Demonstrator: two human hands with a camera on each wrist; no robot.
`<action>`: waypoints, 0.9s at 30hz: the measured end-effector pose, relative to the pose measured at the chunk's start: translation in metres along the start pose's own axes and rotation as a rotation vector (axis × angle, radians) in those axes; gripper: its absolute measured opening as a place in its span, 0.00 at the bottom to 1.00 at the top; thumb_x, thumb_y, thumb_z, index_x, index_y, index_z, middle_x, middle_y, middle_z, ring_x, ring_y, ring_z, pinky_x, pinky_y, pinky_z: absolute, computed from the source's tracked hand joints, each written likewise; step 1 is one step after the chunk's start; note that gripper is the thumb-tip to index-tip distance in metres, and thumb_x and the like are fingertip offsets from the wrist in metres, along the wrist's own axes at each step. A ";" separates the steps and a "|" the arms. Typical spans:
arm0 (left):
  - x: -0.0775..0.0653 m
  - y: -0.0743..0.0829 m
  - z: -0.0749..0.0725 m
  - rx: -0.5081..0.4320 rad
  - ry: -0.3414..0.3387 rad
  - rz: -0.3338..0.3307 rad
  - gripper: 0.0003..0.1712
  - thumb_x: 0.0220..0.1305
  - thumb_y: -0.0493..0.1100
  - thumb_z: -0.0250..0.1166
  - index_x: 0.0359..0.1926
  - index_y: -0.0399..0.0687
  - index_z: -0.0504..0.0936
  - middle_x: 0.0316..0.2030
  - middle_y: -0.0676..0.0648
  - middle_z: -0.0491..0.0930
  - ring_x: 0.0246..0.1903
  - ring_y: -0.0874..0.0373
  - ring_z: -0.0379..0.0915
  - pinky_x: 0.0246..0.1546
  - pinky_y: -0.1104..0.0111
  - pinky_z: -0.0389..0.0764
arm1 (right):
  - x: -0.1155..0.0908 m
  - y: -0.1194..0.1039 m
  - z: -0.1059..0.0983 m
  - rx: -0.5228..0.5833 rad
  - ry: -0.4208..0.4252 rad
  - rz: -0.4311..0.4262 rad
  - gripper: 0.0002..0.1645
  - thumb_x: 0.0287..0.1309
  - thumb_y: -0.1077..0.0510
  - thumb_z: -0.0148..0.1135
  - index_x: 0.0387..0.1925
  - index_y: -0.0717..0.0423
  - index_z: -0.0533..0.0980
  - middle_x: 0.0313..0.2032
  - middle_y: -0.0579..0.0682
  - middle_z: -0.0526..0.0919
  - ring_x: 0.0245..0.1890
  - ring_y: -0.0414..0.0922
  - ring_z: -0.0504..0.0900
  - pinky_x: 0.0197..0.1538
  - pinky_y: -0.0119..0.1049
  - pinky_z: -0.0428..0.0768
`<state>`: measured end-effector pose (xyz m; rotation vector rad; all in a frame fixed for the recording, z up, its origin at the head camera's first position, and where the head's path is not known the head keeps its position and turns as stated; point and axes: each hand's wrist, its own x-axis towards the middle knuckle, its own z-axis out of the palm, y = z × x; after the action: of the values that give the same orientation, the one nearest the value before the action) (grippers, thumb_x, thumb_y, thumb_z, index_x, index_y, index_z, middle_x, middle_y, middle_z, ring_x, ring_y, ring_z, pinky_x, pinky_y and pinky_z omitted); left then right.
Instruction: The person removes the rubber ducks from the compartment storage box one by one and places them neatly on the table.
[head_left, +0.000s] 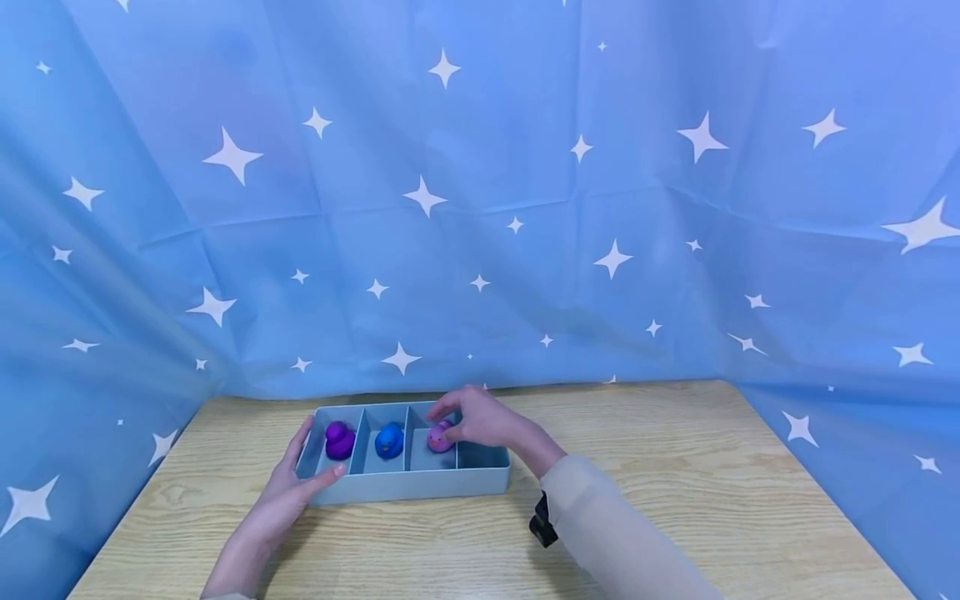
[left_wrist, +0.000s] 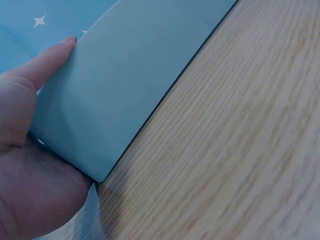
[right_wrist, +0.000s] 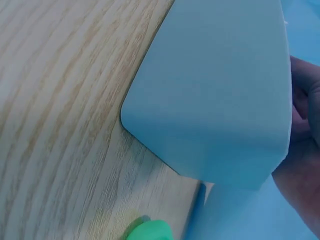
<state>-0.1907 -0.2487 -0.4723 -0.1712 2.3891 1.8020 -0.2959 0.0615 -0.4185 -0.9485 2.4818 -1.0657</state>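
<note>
A pale blue-grey box [head_left: 408, 487] divided into compartments lies lengthwise on the table. My left hand [head_left: 288, 482] grips its left end, thumb over the front rim and fingers along the end wall. In the left wrist view, that hand [left_wrist: 30, 120] wraps the box's corner. A purple rubber duck [head_left: 340, 442] sits in the leftmost compartment, with a blue rubber duck [head_left: 388, 442] in the one beside it. Over the third compartment, my right hand [head_left: 480, 418] pinches a pink rubber duck [head_left: 439, 438] between thumb and fingers. The right wrist view shows this hand [right_wrist: 305, 135] partly hidden behind the box wall.
The box stands on a wooden table [head_left: 675, 483], near its back edge. Behind and at both sides hangs a blue cloth [head_left: 510, 100] with white stars. A green object [right_wrist: 150, 231] shows low in the right wrist view. A small black device [head_left: 543, 525] is by the right sleeve.
</note>
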 end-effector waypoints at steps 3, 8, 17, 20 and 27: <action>0.000 -0.001 0.000 0.000 0.000 0.000 0.66 0.65 0.53 0.72 0.83 0.65 0.29 0.81 0.40 0.24 0.77 0.32 0.18 0.69 0.29 0.33 | 0.001 0.000 0.001 -0.018 -0.008 0.017 0.22 0.58 0.65 0.74 0.55 0.57 0.84 0.51 0.48 0.87 0.54 0.47 0.82 0.66 0.48 0.73; 0.001 -0.001 0.000 -0.001 0.004 -0.005 0.65 0.65 0.52 0.72 0.83 0.65 0.29 0.81 0.39 0.24 0.77 0.31 0.18 0.69 0.28 0.34 | 0.003 -0.001 0.004 -0.068 -0.028 -0.006 0.22 0.59 0.64 0.74 0.56 0.58 0.84 0.51 0.50 0.87 0.50 0.46 0.82 0.55 0.36 0.79; 0.001 -0.002 0.000 0.000 0.007 -0.011 0.65 0.65 0.52 0.72 0.83 0.66 0.29 0.81 0.39 0.24 0.77 0.32 0.18 0.69 0.28 0.34 | 0.005 -0.009 0.009 -0.221 -0.063 -0.046 0.21 0.62 0.69 0.68 0.57 0.59 0.83 0.52 0.53 0.86 0.47 0.43 0.79 0.53 0.33 0.78; 0.002 -0.002 0.001 -0.006 0.007 -0.006 0.65 0.66 0.51 0.72 0.83 0.65 0.29 0.81 0.39 0.23 0.77 0.32 0.18 0.69 0.28 0.34 | 0.007 -0.010 0.012 -0.271 -0.049 -0.029 0.23 0.61 0.73 0.65 0.57 0.57 0.83 0.53 0.49 0.86 0.49 0.42 0.78 0.56 0.35 0.77; 0.003 -0.003 0.000 0.001 0.009 -0.007 0.65 0.66 0.51 0.71 0.82 0.65 0.29 0.81 0.40 0.23 0.77 0.33 0.17 0.69 0.29 0.33 | 0.009 -0.010 0.018 -0.341 0.008 -0.049 0.26 0.55 0.79 0.62 0.52 0.58 0.85 0.49 0.48 0.88 0.51 0.44 0.81 0.58 0.36 0.77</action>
<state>-0.1932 -0.2497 -0.4760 -0.1877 2.3927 1.8008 -0.2896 0.0404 -0.4239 -1.1036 2.7128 -0.6692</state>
